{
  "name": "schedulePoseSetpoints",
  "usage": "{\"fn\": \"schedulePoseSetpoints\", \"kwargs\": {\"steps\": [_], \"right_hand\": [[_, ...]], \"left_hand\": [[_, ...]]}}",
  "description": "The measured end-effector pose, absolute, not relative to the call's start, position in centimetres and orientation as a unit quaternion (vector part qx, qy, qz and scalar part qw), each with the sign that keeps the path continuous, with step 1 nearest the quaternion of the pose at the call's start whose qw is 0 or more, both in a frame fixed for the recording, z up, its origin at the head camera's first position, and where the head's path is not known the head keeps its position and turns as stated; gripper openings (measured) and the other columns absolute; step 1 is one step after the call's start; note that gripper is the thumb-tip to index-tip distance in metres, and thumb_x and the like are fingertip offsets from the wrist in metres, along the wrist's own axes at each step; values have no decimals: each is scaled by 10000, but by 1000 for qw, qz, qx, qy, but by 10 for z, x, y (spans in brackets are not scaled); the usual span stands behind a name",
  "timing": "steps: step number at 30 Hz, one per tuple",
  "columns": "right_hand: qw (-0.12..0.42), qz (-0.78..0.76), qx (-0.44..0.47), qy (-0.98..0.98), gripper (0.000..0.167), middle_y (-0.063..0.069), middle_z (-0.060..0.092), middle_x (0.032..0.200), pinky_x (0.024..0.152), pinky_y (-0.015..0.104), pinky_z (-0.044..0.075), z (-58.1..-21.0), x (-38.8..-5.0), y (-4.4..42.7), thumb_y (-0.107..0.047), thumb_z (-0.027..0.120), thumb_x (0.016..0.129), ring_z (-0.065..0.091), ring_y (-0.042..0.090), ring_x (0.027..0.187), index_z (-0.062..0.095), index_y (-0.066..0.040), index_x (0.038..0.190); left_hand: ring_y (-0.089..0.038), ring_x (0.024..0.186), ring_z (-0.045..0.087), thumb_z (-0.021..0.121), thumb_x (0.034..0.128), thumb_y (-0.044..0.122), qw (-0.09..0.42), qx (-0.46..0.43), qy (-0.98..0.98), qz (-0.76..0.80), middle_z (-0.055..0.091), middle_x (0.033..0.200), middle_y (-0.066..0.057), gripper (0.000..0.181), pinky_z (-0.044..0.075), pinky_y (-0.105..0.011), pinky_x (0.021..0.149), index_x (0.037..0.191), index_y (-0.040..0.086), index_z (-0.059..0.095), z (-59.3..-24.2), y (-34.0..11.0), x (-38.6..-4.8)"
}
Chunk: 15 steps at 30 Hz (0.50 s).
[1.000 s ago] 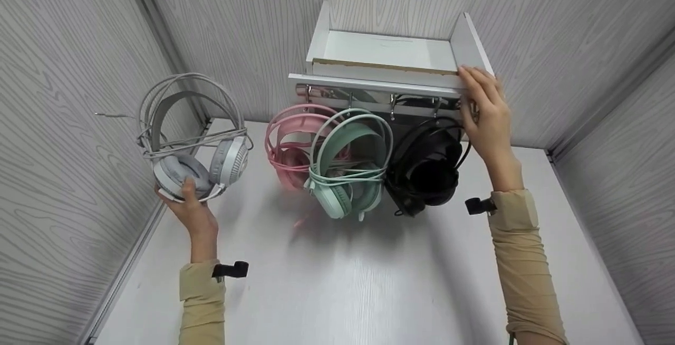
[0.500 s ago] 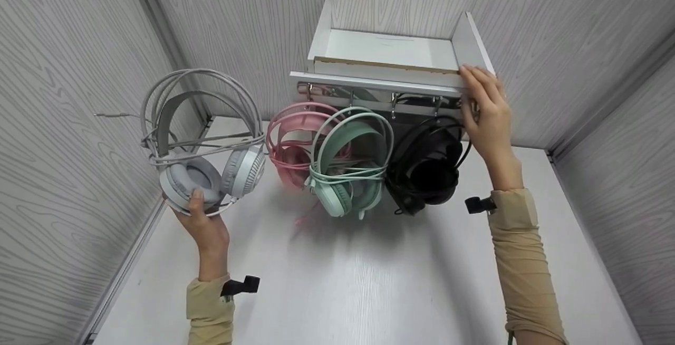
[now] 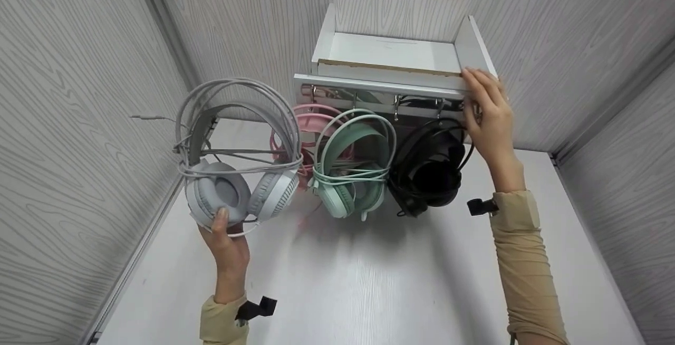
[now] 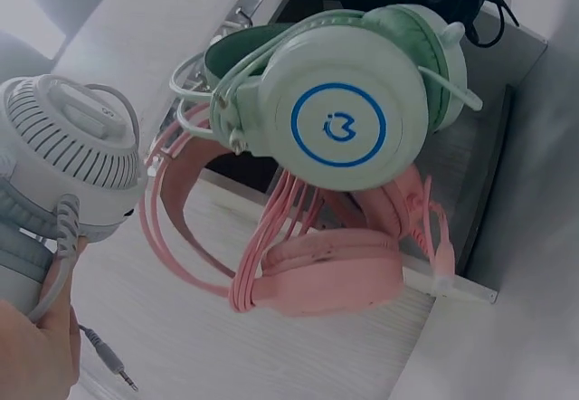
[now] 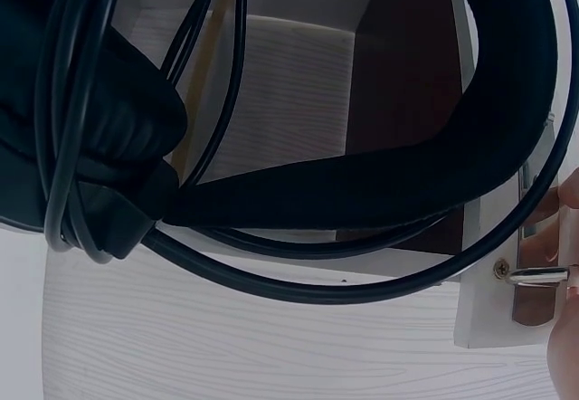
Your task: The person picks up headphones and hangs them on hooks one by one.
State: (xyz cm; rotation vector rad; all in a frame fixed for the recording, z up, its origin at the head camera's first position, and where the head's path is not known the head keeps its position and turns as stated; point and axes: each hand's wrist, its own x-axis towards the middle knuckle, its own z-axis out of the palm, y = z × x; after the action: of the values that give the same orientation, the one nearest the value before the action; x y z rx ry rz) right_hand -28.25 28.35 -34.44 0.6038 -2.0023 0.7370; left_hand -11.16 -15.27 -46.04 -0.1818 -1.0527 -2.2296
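My left hand (image 3: 227,245) grips a light grey-and-white pair of headphones (image 3: 277,192) by one ear cup, thumb over the cushion. Grey cable is wrapped round them, and a plug (image 4: 113,359) dangles free in the left wrist view. With fingers over the top edge, my right hand (image 3: 490,118) holds the right end of a white hook rack (image 3: 379,85). From the rack hang pink headphones (image 4: 330,273), mint-green headphones (image 4: 339,110) and black headphones (image 3: 435,176). The grey pair partly covers the pink pair in the head view.
Above the hooks, the rack has a shelf box (image 3: 390,52) with side panels. Metal hooks (image 3: 396,108) stick out below its front bar. Wood-grain panels (image 3: 79,97) enclose the white table (image 3: 358,281) at the left, back and right.
My left hand has carried the grey headphones to the right and slightly down in the view, now overlapping the pink pair. My right hand has stayed on the rack's end.
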Motion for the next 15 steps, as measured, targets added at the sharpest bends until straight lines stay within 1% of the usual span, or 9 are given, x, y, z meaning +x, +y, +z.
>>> {"fn": "schedulePoseSetpoints", "kwargs": {"steps": [6,12,15], "right_hand": [[449,301,242,-806,499,51,622,1382,1226,421,184,-343,-284,284,85,601,933,493,246,1359,648,-150,1371],[451,298,236,-808,497,46,621,1384,1226,415,196,-341,-285,286,79,605,935,490,241,1360,647,-152,1372],[451,298,233,-809,494,45,623,1381,1225,416,195,-341,-284,287,78,604,936,490,237,1361,650,-154,1369]], "left_hand": [[-241,1322,490,463,929,153,303,-100,-422,-849,411,1424,-129,620,436,-319,1085,1519,153,272,-459,-132,-100],[-221,1347,490,440,902,63,302,-142,-435,-836,445,1417,-87,605,412,-327,1115,1486,186,342,-460,-115,-95],[-217,1370,471,437,886,46,296,-158,-450,-827,437,1429,-77,630,386,-333,1136,1489,200,338,-462,-107,-92]]}}
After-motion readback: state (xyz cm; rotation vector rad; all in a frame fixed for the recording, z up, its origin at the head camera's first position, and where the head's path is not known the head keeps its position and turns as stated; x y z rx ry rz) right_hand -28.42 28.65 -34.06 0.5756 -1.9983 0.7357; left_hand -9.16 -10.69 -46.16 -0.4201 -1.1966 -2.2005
